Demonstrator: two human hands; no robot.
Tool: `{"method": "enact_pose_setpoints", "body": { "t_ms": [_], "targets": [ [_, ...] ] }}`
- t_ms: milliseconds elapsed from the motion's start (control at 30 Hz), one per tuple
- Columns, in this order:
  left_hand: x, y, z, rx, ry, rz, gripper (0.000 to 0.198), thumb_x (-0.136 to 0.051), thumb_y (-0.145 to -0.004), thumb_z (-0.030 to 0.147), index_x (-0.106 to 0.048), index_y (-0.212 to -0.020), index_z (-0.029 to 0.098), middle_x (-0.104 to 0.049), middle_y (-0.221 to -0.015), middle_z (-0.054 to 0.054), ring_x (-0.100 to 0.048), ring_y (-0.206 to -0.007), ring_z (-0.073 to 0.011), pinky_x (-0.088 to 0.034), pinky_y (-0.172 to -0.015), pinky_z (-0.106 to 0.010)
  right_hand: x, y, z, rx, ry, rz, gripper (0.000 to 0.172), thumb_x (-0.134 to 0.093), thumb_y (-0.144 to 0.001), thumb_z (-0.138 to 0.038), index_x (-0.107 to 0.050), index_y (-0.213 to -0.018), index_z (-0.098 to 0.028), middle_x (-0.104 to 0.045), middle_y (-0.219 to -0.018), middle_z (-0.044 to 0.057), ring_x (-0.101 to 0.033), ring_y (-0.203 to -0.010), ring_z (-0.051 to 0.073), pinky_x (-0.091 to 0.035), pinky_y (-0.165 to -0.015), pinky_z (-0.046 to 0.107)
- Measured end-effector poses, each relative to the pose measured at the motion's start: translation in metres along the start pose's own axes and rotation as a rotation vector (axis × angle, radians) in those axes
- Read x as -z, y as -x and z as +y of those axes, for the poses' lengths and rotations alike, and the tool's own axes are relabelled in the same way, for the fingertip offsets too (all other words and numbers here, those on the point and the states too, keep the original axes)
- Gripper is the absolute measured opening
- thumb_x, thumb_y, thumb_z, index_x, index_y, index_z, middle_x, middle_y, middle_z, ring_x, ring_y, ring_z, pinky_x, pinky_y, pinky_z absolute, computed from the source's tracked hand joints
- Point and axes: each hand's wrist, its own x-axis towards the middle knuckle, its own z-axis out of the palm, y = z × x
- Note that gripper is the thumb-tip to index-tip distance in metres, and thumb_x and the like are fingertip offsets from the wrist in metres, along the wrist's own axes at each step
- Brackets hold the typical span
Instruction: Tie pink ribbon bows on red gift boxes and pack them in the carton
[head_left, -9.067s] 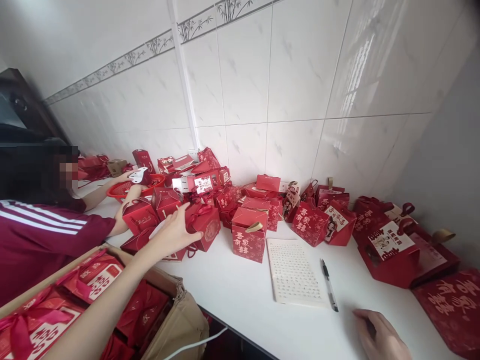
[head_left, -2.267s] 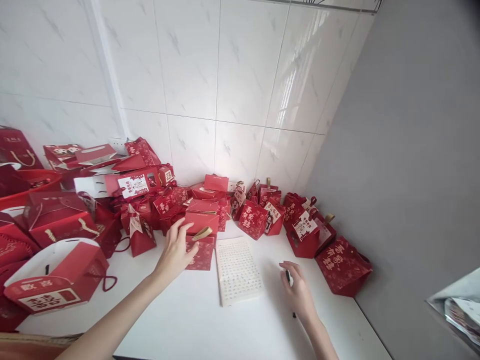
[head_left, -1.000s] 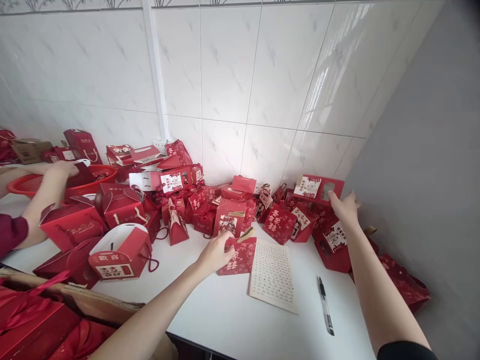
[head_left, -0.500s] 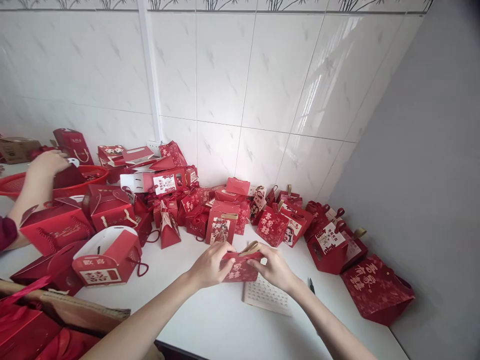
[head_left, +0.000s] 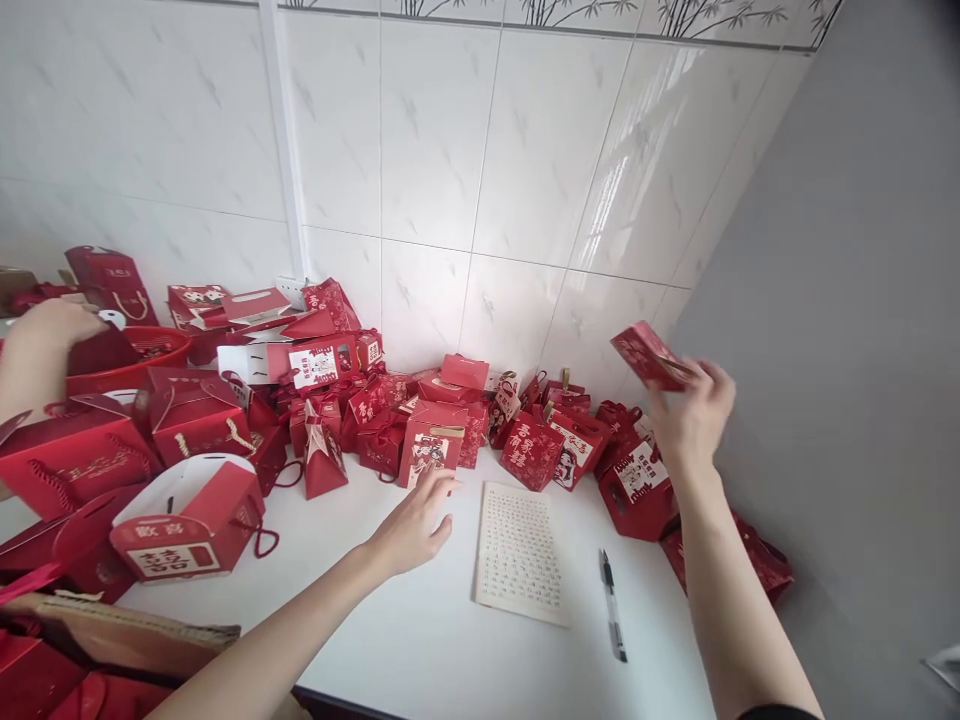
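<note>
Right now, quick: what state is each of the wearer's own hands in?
Left hand: open, holding nothing, near the picture box; can't tell if touching.
Right hand: closed, holding a red box in the air.

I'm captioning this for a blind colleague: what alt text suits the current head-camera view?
A right hand holds a small red box above other boxes; the left hand is open near a picture-fronted box. Between them, a notebook and pen lie on a white table.
</note>
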Motion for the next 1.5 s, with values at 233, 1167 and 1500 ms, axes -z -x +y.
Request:
{"method": "enact_pose_setpoints", "body": {
  "t_ms": [233, 1167, 1500],
  "targets": [
    [-0.002, 0.003, 0.004, -0.004, -0.007, -0.137, 0.033, -0.043, -0.076, 0.009, -0.054, -0.106, 0.020, -0.052, -0.117, -0.008, -0.054, -0.107, -0.0206, -0.045, -0.091, -0.034, 0.009, 0.070, -0.100, 0.577, -0.374, -0.380, 0.014, -0.051, -0.080, -0.014, -0.053, -0.093, -0.019, -0.051, -0.109, 0.013, -0.051, -0.101, 0.024, -0.044, -0.081, 0.041],
    [-0.004, 0.001, -0.002, 0.126, -0.028, -0.531, 0.024, -0.041, -0.080, 0.018, -0.062, -0.089, 0.020, -0.067, -0.098, -0.004, -0.062, -0.084, -0.0189, -0.044, -0.072, -0.027, -0.044, 0.059, -0.069, -0.662, -0.686, -0.674, 0.036, -0.055, -0.075, -0.050, -0.056, -0.084, -0.016, -0.063, -0.086, 0.008, -0.062, -0.073, 0.020, -0.053, -0.067, 0.038],
    [-0.010, 0.002, -0.001, 0.148, -0.059, -0.606, 0.021, -0.044, -0.078, 0.017, -0.063, -0.087, 0.020, -0.068, -0.096, -0.005, -0.064, -0.087, -0.0220, -0.047, -0.070, -0.029, -0.064, 0.045, -0.070, -0.445, -0.416, -0.547, 0.037, -0.063, -0.069, -0.039, -0.053, -0.096, -0.015, -0.051, -0.111, 0.017, -0.037, -0.120, 0.033, -0.026, -0.103, 0.052]
  ]
}}
